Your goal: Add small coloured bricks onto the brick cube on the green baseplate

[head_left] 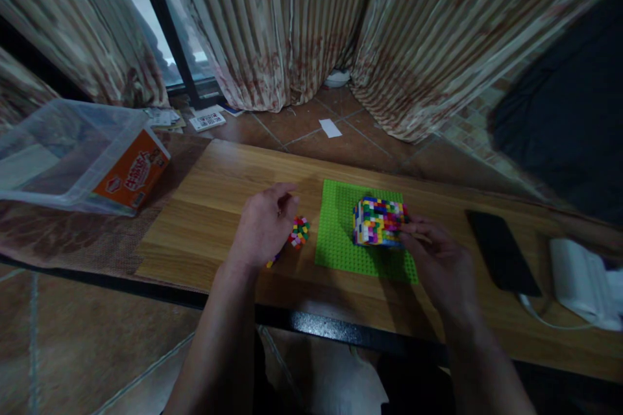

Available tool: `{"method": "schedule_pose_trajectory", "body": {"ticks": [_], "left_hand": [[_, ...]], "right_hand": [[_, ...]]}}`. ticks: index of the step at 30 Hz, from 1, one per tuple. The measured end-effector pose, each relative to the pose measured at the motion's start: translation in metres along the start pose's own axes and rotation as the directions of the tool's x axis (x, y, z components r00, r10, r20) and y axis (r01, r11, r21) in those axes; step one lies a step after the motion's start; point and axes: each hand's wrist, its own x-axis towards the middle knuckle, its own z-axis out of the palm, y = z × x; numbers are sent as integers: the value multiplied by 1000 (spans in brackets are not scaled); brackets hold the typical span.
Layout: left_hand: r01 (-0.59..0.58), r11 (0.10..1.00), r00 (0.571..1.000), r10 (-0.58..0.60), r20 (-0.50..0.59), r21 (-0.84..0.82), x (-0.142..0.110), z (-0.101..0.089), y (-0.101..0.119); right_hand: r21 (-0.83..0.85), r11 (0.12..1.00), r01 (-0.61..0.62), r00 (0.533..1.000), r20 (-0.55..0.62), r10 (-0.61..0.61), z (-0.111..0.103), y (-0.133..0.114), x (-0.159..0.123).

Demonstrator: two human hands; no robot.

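Observation:
A block built of many-coloured toy bricks [380, 222] stands on a green studded baseplate [335, 233]. My right hand [440, 262] is at its right side, with thumb and fingers closed on that edge. Left of the baseplate lies a small heap of loose toy bricks [299, 232] in red, green, yellow and other colours. My left hand [265, 224] hovers beside and partly over this heap, its fingers curled together; whatever they may hold is hidden. A few more bricks [273, 260] show just below that hand.
The wooden table [195, 207] has a dark front edge. On its left stands a clear plastic bin [73, 198] with an orange label. To the right lie a black phone [501, 249] with a cable and a white device [581, 279]. Curtains [292, 26] hang behind.

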Motion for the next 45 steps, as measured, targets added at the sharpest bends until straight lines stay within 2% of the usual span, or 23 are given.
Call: {"method": "schedule_pose_trajectory", "body": {"ticks": [5,8,17,21,23,25,27,29,32,35,37,38,41,43,45], "left_hand": [[-1,1000,1000,1,1,-6,0,0,0],[9,1000,1000,-9,7,-12,0,0,1],[-3,1000,1000,3,-1,0,0,0,1],[13,1000,1000,-13,4,5,0,-1,-1],[22,1000,1000,-22,-4,0,0,-1,-3],[26,1000,1000,-26,-8,0,0,-1,-3],[22,1000,1000,-22,-5,6,0,-2,-2],[17,1000,1000,-17,-1,15,0,-2,0],[15,1000,1000,-15,-13,26,1,-3,0],[9,1000,1000,-8,-13,24,0,-3,-2],[7,1000,1000,-7,-10,19,0,-3,-4],[9,1000,1000,-9,-12,19,0,-3,-4],[23,999,1000,-22,-20,25,0,-4,-4],[22,999,1000,-21,-22,31,0,-4,-3],[17,999,1000,-16,-24,33,0,-5,-3]], "right_hand": [[289,940,-182,983,24,183,5,5,2],[394,884,-251,965,26,263,7,7,3],[510,809,-292,943,14,332,14,-1,1],[507,807,-304,939,18,342,12,-4,2],[524,805,-279,941,-20,339,8,-6,3],[549,812,-197,933,-149,328,3,-9,6],[543,836,-74,906,-314,284,1,-13,9],[480,877,39,881,-430,196,3,-18,8],[336,928,160,871,-490,27,15,-27,-3],[214,947,241,903,-408,-138,30,-36,-22],[137,943,303,935,-237,-266,41,-41,-36],[94,931,353,931,-133,-339,46,-44,-41],[24,866,500,854,151,-498,63,-49,-53],[29,846,532,813,260,-521,75,-51,-56],[33,846,532,799,311,-515,85,-51,-58]]}}
